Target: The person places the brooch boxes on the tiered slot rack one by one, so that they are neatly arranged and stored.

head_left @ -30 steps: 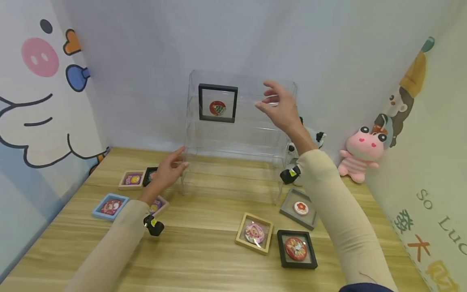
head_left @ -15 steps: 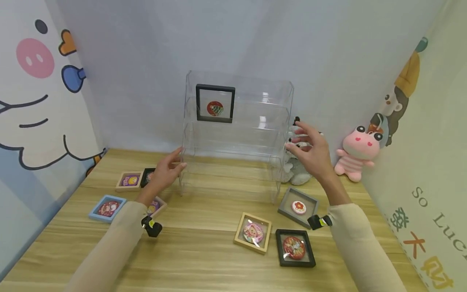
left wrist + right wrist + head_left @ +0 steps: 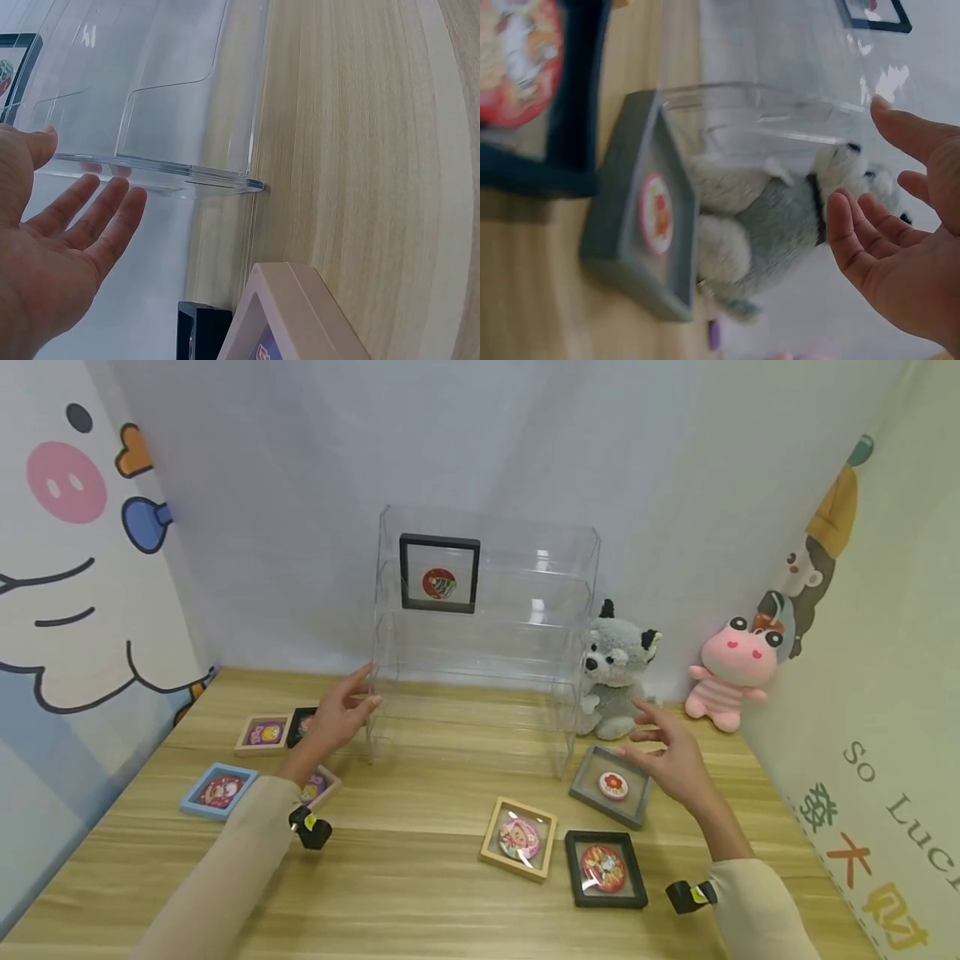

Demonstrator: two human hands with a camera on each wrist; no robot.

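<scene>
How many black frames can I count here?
3: a black frame on the clear rack; another on the table, partly hidden by the left hand; a third right of the tan frame. The sleeves may hide others.

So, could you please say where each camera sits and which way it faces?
Head: on the head, facing forward and down at the rack; left hand, right hand and sleeves show.
Left wrist: on that wrist, facing the rack's side and table; left hand shows.
Right wrist: on that wrist, facing the gray frame and gray plush; right hand shows.
Shared: rack in all three; gray plush in head and right wrist.
</scene>
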